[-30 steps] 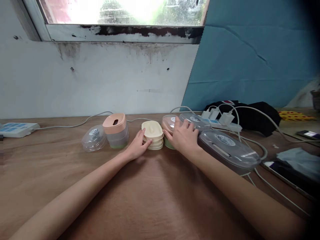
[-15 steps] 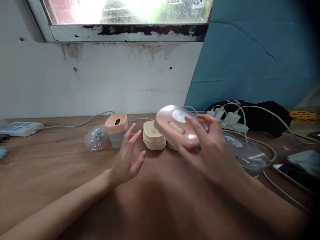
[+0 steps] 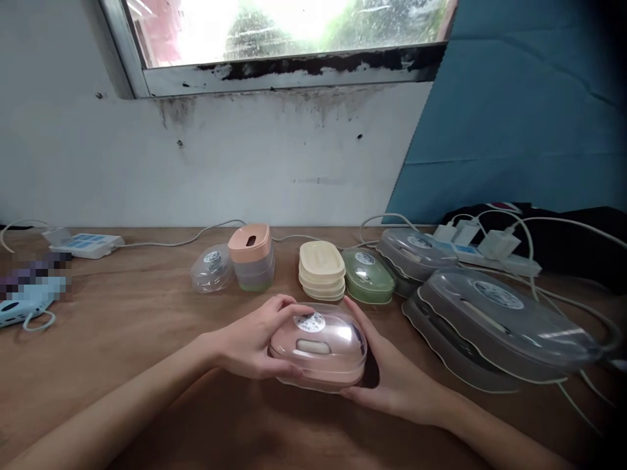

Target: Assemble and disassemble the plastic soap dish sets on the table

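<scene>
A pink soap box (image 3: 326,365) under a clear domed lid with a round white sticker is low over the table in front of me. My left hand (image 3: 259,339) grips its left side, with fingers on the lid and the thumb along the front. Around its right side curls my right hand (image 3: 386,372), thumb at the lower front corner. Just behind it stand a stack of cream-coloured lids (image 3: 322,267) and a green box with a clear lid (image 3: 369,275). Whether the pink box touches the table I cannot tell.
Large grey clear-lidded boxes (image 3: 504,320) are piled at the right, with another grey box (image 3: 414,251) behind. Farther left are stacked cups with an orange top (image 3: 251,245) and a clear container (image 3: 211,269). Power strips (image 3: 88,245) and cables line the back; a light-blue phone (image 3: 29,307) lies left.
My right hand has brought the pink soap box down and toward me, to the middle. My left hand, open before, now holds its left side. The view has shifted left.
</scene>
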`<state>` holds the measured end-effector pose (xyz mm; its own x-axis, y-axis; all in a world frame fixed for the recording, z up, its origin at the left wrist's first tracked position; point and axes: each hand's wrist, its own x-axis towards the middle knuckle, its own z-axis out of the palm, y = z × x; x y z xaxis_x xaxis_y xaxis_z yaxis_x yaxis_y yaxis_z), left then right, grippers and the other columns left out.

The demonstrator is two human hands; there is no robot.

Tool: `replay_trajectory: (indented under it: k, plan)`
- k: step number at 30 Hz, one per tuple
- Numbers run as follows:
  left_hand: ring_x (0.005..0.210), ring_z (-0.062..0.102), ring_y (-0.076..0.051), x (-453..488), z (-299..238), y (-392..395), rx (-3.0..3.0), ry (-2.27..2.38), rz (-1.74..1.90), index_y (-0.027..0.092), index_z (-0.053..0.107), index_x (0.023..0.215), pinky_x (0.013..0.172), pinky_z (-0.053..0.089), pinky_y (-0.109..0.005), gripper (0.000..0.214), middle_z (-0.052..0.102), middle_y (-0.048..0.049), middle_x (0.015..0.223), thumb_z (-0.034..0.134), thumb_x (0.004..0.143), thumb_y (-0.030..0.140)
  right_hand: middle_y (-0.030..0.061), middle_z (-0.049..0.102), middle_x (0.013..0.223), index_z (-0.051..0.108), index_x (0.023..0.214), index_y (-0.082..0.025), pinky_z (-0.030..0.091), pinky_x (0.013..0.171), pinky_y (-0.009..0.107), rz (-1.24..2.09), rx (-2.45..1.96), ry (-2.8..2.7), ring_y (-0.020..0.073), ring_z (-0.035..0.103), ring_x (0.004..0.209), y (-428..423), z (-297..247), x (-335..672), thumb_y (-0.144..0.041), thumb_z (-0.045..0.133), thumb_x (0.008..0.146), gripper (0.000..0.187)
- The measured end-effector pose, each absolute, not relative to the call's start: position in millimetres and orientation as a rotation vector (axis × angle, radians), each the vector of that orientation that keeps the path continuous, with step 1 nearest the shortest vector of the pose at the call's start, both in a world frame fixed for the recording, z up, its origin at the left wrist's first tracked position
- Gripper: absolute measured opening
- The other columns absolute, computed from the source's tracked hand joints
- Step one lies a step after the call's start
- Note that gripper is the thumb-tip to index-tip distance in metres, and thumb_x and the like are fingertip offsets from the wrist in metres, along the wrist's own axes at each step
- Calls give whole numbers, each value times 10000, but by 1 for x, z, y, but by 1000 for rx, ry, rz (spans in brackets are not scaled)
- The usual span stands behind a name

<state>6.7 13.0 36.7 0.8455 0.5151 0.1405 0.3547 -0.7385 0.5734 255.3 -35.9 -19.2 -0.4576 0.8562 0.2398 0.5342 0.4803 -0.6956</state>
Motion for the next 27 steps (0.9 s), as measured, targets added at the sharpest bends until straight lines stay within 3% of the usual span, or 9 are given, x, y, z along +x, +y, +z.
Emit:
replay_trajectory:
  k: [3,6,8,11,16,21,25,27]
  plan:
    - [1155,436,-246,-8,58,11,2524,779,853,313,333,1309,956,414,-397,599,384,-78,1286,591,775,397,174,303,1405,-106,1413,-203,301,1023,494,816,-1125,-2134,288,338,1286,-35,-19,256,-259,657,681,1058]
    - [1133,458,-274,-42,76,29,2301,1547,1448,347,285,1341,902,432,-438,629,376,-83,1307,523,789,530,163,322,1395,-62,1416,-214,314,1022,476,819,-1151,-2149,276,359,1276,-34,-20,257,-254,658,680,1031]
    - [1065,514,-324,-65,78,49,2027,2114,1186,323,339,1331,838,445,-480,661,443,-121,1243,490,759,617,169,271,1427,-25,1417,-213,297,1032,487,784,-1173,-2179,284,303,1306,-34,-21,257,-276,662,683,1007]
    - [1091,493,-390,-86,65,76,1890,2406,642,278,419,1301,842,417,-494,724,496,-167,1171,471,706,686,181,223,1452,30,1416,-193,268,1044,509,727,-1218,-2227,300,243,1330,-33,-25,258,-321,652,701,957]
    - [1114,476,-405,-83,38,91,1954,2320,456,313,351,1343,855,396,-509,823,489,-163,1165,473,650,739,159,186,1471,28,1417,-199,246,1059,502,708,-1214,-2251,290,215,1340,-32,-27,259,-354,642,715,945]
    - [1139,452,-427,-79,37,87,1983,2258,364,329,236,1387,892,364,-544,949,378,-168,1284,511,592,768,153,171,1472,32,1413,-184,222,1076,477,782,-1261,-2259,278,197,1344,-35,-20,256,-358,649,702,958]
    - [1250,298,-436,-58,54,60,2266,2176,853,233,243,1389,953,313,-562,896,223,-185,1396,551,667,666,155,214,1453,45,1412,-174,241,1071,455,799,-1282,-2242,284,227,1330,-38,-16,251,-335,675,660,995]
    - [1281,301,-319,-36,61,40,2599,1628,1114,226,251,1369,1019,297,-459,700,276,-141,1386,510,792,526,155,242,1439,65,1408,-169,267,1060,439,792,-1269,-2208,288,260,1315,-38,-15,250,-308,677,644,988]
